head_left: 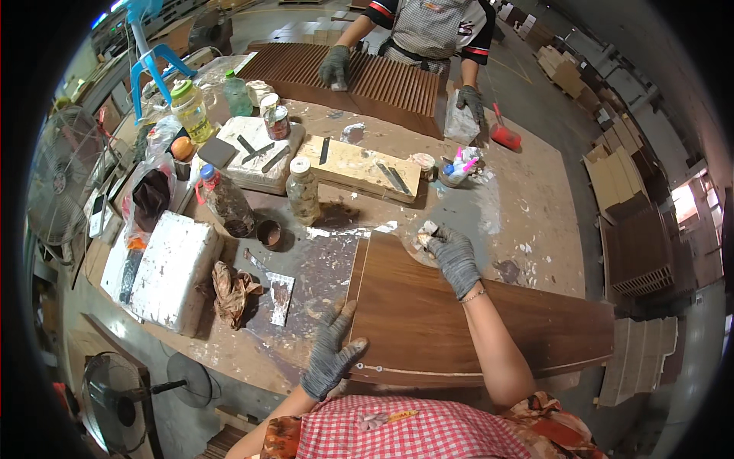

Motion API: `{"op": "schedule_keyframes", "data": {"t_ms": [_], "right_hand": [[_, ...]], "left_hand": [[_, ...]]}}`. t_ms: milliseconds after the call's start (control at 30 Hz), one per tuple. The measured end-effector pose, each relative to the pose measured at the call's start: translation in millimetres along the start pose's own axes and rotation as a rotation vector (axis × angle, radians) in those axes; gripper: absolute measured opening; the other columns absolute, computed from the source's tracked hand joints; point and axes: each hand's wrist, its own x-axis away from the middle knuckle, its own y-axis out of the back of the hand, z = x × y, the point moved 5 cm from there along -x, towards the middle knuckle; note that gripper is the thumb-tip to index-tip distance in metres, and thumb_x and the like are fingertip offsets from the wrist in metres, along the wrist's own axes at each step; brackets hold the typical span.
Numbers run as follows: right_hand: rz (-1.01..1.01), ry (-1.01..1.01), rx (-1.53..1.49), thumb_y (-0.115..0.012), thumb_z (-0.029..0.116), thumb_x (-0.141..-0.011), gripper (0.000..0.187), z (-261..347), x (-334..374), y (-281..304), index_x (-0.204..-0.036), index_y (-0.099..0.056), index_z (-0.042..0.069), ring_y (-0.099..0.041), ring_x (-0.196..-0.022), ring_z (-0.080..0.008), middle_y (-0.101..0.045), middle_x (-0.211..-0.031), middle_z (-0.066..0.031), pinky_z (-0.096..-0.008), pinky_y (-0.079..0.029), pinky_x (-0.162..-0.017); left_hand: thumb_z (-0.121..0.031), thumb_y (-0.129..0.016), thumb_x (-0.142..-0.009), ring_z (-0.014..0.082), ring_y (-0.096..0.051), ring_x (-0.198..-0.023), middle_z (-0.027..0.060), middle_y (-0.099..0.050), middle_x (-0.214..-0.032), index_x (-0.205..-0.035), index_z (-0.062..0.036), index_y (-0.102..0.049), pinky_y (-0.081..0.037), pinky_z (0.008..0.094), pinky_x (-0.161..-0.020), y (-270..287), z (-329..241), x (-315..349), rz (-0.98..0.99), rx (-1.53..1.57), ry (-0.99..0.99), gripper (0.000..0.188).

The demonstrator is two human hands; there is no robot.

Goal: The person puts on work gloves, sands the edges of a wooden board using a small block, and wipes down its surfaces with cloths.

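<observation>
A brown wood-grain panel (pixel 451 329) lies on the table in front of me, its narrow end pointing right. My left hand (pixel 333 353), in a grey glove, rests at the panel's left edge with thumb and fingers spread apart. My right hand (pixel 454 260), gloved alike, is closed on a small whitish piece (pixel 425 232) at the panel's far edge; whether it is a rag or a pad is unclear. Just left of my left hand lie a white-smeared scraper (pixel 280 300) and a crumpled brown rag (pixel 232 294).
Across the worktable (pixel 535 206), a gloved person handles a ribbed brown panel (pixel 344 80). Bottles, including a clear one (pixel 303 191), a small brown cup (pixel 269 234), a light board (pixel 359 167) and a white foam block (pixel 174 271) stand left and centre. Fans (pixel 115 402) flank the left side.
</observation>
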Motion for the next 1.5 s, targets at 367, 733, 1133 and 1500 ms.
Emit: {"op": "schedule_keyframes", "data": {"t_ms": [367, 733, 1133, 1500], "right_hand": [[-0.018, -0.013, 0.042, -0.065, 0.004, -0.085, 0.019, 5.7, 18.8, 8.6, -0.103, -0.065, -0.003, -0.057, -0.072, -0.0083, -0.066, -0.086, -0.0033, -0.0226, -0.048, -0.065], [-0.014, 0.005, 0.047, -0.063, 0.003, -0.085, 0.02, -12.2, 24.9, 47.1, -0.104, -0.064, -0.004, -0.061, -0.081, -0.0104, -0.067, -0.088, -0.0064, -0.024, -0.051, -0.075], [-0.078, 0.093, 0.31, -0.06, 0.003, -0.082, 0.015, -3.9, 33.1, 51.8, -0.096, -0.066, -0.001, -0.053, -0.065, -0.0078, -0.062, -0.077, -0.0027, -0.0232, -0.047, -0.06], [-0.103, 0.146, 0.312, -0.066, 0.009, -0.082, 0.018, 6.7, 21.1, 3.3, -0.098, -0.067, 0.0, -0.058, -0.071, -0.0112, -0.067, -0.084, -0.0038, -0.0261, -0.049, -0.066]], "left_hand": [[-0.028, -0.067, -0.085, 0.0348, -0.027, -0.137, 0.0241, -0.03, -0.145, -0.142, -0.0036, -0.037, -0.023, 0.0408, -0.112, 1.0, -3.9, -0.3, 0.007, 0.009, 0.023, 0.069], [-0.026, -0.066, -0.086, 0.0328, -0.025, -0.138, 0.0227, -0.028, -0.146, -0.141, -0.0025, -0.038, -0.022, 0.0404, -0.113, 0.8, -4.6, -2.4, 0.028, -0.008, 0.007, 0.067], [-0.025, -0.066, -0.086, 0.032, -0.026, -0.138, 0.0228, -0.03, -0.146, -0.141, 0.0008, -0.037, -0.022, 0.0396, -0.112, 3.6, -2.1, -2.4, 0.028, -0.018, -0.011, 0.068], [-0.027, -0.066, -0.086, 0.0349, -0.028, -0.136, 0.026, -0.035, -0.14, -0.139, 0.0033, -0.038, -0.024, 0.039, -0.111, 0.2, -7.1, -4.3, 0.031, -0.023, -0.075, 0.068]]}}
